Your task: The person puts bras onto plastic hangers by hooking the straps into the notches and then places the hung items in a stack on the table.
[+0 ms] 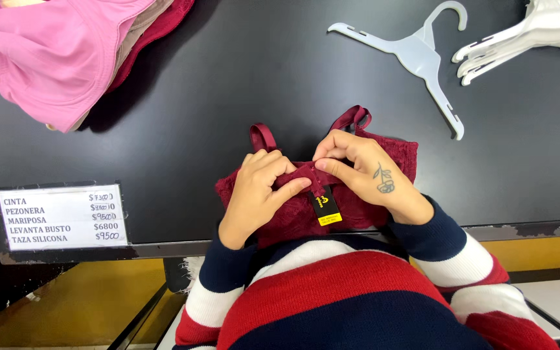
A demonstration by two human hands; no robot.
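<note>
Pinching dark red lace bra [306, 214] band | left hand [257, 194], right hand [364, 172] | bra beneath both hands, on black table [196, 97]

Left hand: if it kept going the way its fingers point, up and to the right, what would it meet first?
The right hand: the left hand fingers nearly meet its fingertips over the dark red bra.

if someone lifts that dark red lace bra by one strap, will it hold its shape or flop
The dark red lace bra would probably flop: its lace bunches softly under the left hand and right hand. It looks light, being thin fabric with narrow straps. The black hang tag would likely dangle.
</note>
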